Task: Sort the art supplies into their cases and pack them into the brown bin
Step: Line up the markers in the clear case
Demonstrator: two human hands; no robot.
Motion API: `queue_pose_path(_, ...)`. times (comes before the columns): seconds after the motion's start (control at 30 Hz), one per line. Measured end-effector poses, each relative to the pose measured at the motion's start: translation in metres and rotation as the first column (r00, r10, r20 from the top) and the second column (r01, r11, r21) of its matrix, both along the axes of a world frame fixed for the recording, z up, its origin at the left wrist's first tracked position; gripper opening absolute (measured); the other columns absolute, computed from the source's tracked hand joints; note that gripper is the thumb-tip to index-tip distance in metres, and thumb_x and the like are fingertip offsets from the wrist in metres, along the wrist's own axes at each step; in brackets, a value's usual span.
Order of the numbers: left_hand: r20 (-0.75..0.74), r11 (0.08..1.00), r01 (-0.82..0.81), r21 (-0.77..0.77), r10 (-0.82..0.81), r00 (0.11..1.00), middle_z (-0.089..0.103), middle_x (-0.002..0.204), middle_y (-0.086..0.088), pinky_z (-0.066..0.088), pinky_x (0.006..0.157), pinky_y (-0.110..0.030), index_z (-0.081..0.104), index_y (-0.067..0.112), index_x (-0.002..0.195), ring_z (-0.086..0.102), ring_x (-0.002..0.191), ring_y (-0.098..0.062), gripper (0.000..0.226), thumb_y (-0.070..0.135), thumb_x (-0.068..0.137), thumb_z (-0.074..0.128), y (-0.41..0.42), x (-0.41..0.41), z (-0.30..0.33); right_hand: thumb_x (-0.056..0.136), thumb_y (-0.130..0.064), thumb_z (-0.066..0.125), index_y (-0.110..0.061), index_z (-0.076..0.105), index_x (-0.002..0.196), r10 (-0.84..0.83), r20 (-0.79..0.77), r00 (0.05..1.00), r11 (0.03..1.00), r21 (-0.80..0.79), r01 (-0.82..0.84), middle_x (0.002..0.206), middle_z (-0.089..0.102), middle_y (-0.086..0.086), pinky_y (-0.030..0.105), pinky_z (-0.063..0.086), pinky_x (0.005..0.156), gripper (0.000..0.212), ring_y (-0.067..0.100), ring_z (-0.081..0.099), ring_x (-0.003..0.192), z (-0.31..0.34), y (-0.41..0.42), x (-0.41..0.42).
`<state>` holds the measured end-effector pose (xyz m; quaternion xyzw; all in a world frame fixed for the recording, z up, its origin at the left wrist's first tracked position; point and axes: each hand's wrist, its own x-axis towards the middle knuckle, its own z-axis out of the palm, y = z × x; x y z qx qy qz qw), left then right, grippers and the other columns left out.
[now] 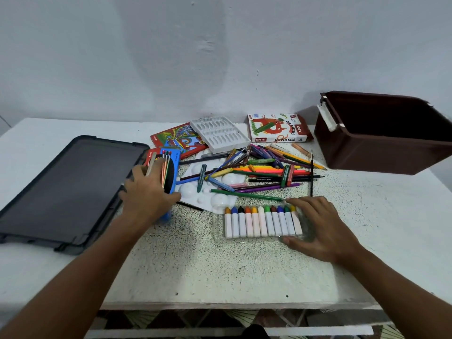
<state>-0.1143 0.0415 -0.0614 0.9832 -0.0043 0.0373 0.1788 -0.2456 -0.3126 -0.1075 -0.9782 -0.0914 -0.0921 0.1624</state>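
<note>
Head view: white speckled table (220,270) against a pale wall. Left hand (149,192) grips a blue pencil case (171,172) standing on end near table centre-left, fingers curled round it, a few coloured pencils poking out the top. Right hand (320,228) rests on the right end of a clear tray of crayons (263,221), fingers spread over its top edge and thumb at the near edge, so it holds the tray loosely; how firm the grip is, cannot tell. The crayons lie in a neat row, white barrels with coloured tips pointing away. Just behind the tray, a loose heap of pencils and markers (264,170) spreads over a white paint palette (210,189). A long green pencil (247,195) lies at the heap's near edge, its tip almost at the right fingertips. Behind the heap: a white plastic insert tray (220,134), an oil pastels box (276,128) to its right, a red patterned box (176,139) to its left. Brown bin (381,140) sits at far right, open, tilted toward the camera, white latch on its left side. A dark grey lid (66,192) lies flat at left, touching the case area.
</note>
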Motion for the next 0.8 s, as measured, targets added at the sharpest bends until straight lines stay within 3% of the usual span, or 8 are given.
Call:
queue_pose_path(0.23, 0.105, 0.975, 0.205, -0.091, -0.195, 0.975, 0.042, 0.132, -0.015, 0.043, 0.099, -0.046, 0.041, 0.026, 0.139, 0.050, 0.115, -0.034, 0.080, 0.031, 0.070, 0.080, 0.011, 0.059, 0.038, 0.072, -0.083, 0.047, -0.031, 0.039, 0.138, -0.002, -0.007, 1.000, 1.000, -0.014, 0.002, 0.128, 0.050, -0.009, 0.035, 0.040, 0.088, 0.085, 0.010, 0.038, 0.111, 0.000, 0.000, -0.001)
queue_pose_path(0.4, 0.055, 0.932, 0.359, -0.053, -0.357, 0.933, 0.042, 0.138, -0.015, 0.034, 0.102, -0.031, 0.055, 0.017, 0.131, 0.044, 0.125, -0.029, 0.053, 0.019, 0.081, 0.074, 0.017, 0.071, 0.026, 0.072, -0.084, 0.046, -0.034, 0.037, 0.138, 0.007, -0.006, 1.000, 1.000, -0.012, -0.007, 0.129, 0.050, -0.010, 0.033, 0.040, 0.087, 0.083, 0.008, 0.037, 0.110, 0.002, 0.000, 0.000)
queue_pose_path(0.53, 0.174, 0.884, 0.457, 0.098, -0.467, 0.867, 0.058, 0.116, -0.017, 0.043, 0.092, -0.045, 0.076, 0.012, 0.095, 0.048, 0.112, -0.040, 0.018, 0.009, 0.077, 0.075, 0.018, 0.064, 0.013, 0.072, -0.084, 0.046, -0.033, 0.038, 0.138, 0.008, -0.001, 1.000, 1.000, -0.013, -0.008, 0.129, 0.051, -0.009, 0.033, 0.039, 0.087, 0.083, 0.007, 0.037, 0.111, 0.002, 0.001, 0.000)
queue_pose_path(0.6, 0.135, 0.865, 0.449, 0.225, -0.484, 0.864, 0.057, 0.117, -0.011, 0.040, 0.087, -0.043, 0.075, 0.017, 0.099, 0.043, 0.113, -0.037, 0.020, 0.014, 0.080, 0.074, 0.018, 0.057, 0.013, 0.072, -0.084, 0.046, -0.032, 0.039, 0.137, 0.008, 0.001, 1.000, 1.000, -0.007, -0.008, 0.129, 0.051, -0.009, 0.034, 0.040, 0.087, 0.083, 0.009, 0.038, 0.111, 0.002, 0.001, 0.000)
queue_pose_path(0.7, 0.007, 0.793, 0.428, 0.433, -0.478, 0.878, 0.045, 0.129, -0.006, 0.033, 0.096, -0.041, 0.065, 0.025, 0.120, 0.033, 0.122, -0.028, 0.032, 0.029, 0.088, 0.064, 0.016, 0.051, 0.009, 0.072, -0.083, 0.047, -0.031, 0.041, 0.137, 0.013, 0.000, 1.000, 1.000, 0.003, -0.013, 0.127, 0.051, -0.008, 0.036, 0.041, 0.086, 0.084, 0.011, 0.039, 0.111, 0.002, 0.000, 0.000)
queue_pose_path(0.8, -0.016, 0.774, 0.402, 0.489, -0.453, 0.891, 0.040, 0.131, -0.006, 0.032, 0.099, -0.042, 0.060, 0.024, 0.126, 0.029, 0.125, -0.027, 0.034, 0.033, 0.093, 0.055, 0.011, 0.046, 0.005, 0.072, -0.082, 0.048, -0.031, 0.041, 0.137, 0.019, 0.002, 1.000, 1.000, -0.002, -0.019, 0.127, 0.051, -0.009, 0.034, 0.039, 0.086, 0.083, 0.010, 0.039, 0.110, 0.003, 0.001, 0.000)
